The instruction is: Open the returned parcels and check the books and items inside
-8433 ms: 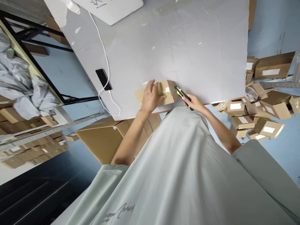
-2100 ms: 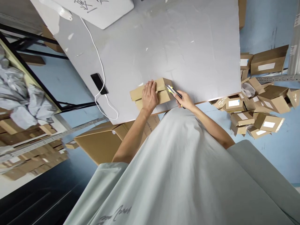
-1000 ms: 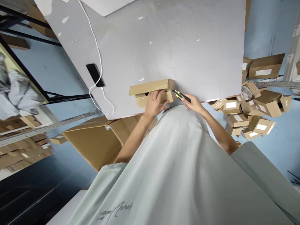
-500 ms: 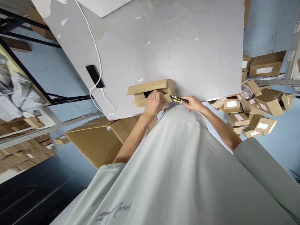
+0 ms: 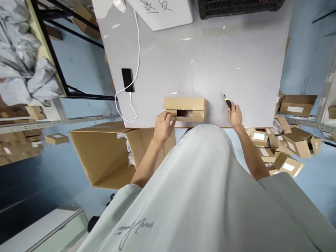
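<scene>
A small cardboard box (image 5: 185, 108) lies at the near edge of the grey table (image 5: 199, 66), its front flap gaping so that something dark and red shows inside. My left hand (image 5: 163, 125) grips the box's near left corner. My right hand (image 5: 235, 116) rests on the table to the right of the box, apart from it, closed around a yellow and black utility knife (image 5: 227, 102) whose tip points away from me.
A black phone (image 5: 127, 79) on a white cable lies on the table's left side. A white board (image 5: 164, 12) and a black crate (image 5: 236, 7) sit at the far edge. A large open carton (image 5: 105, 150) stands on the floor at left; several small labelled boxes (image 5: 283, 147) lie at right.
My right hand has drawn the knife away from the box to the right. My left hand slid from the flap to the near left corner. The view has shifted.
</scene>
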A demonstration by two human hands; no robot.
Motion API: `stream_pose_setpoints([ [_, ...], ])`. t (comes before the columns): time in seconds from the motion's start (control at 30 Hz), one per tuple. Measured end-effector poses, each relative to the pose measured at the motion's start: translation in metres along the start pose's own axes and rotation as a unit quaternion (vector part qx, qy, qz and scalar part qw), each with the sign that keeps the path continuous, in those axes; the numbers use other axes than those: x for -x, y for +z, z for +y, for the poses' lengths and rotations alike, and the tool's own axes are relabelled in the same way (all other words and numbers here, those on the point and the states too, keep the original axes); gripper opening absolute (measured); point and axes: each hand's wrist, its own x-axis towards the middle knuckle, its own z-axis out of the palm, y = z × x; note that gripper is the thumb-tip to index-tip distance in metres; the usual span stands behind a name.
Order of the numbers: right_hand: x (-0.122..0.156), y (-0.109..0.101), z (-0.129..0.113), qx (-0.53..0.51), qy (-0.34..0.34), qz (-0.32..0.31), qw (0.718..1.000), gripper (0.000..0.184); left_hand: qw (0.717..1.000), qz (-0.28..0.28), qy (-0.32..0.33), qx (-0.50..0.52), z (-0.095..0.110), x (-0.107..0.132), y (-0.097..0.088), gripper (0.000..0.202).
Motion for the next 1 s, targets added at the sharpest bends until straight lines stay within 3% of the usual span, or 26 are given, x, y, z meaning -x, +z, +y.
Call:
stream_pose_setpoints([
  [0.1, -0.022, 0.007, -0.003, 0.06, 0.04, 0.024, 0.997, 0.059, 1.0, 0.009, -0.005, 0.015, -0.007, 0.0, -0.001, 0.01],
  [0.17, -0.027, 0.004, -0.016, 0.051, 0.017, 0.049, 0.997, 0.057, 0.999, 0.021, -0.002, 0.025, -0.006, 0.002, 0.001, 0.014],
  [0.27, -0.025, -0.007, -0.059, 0.002, -0.137, 0.057, 0.989, 0.055, 0.999, 0.041, 0.001, 0.036, -0.005, 0.008, 0.005, 0.025],
  [0.33, -0.023, -0.013, -0.098, -0.001, -0.24, 0.012, 0.971, 0.06, 0.998, 0.045, 0.008, 0.047, -0.004, 0.012, 0.009, 0.028],
  [0.43, -0.025, -0.021, -0.147, 0.046, -0.296, -0.063, 0.952, 0.061, 0.996, 0.046, 0.023, 0.068, -0.006, 0.014, 0.013, 0.03],
  [0.57, -0.039, -0.037, -0.169, 0.064, -0.255, -0.065, 0.963, 0.046, 0.993, 0.053, 0.042, 0.091, -0.013, 0.011, 0.013, 0.03],
  [0.73, -0.05, -0.056, -0.146, -0.03, -0.174, -0.002, 0.984, 0.063, 0.987, 0.092, 0.032, 0.124, -0.031, -0.009, 0.015, 0.026],
  [0.87, -0.052, -0.05, -0.126, -0.131, -0.077, 0.032, 0.988, 0.079, 0.983, 0.097, 0.052, 0.146, -0.035, -0.029, 0.025, 0.025],
  [1.0, -0.05, -0.039, -0.126, -0.071, -0.012, 0.133, 0.989, 0.073, 0.988, 0.033, 0.075, 0.133, -0.031, -0.032, 0.031, 0.018],
])
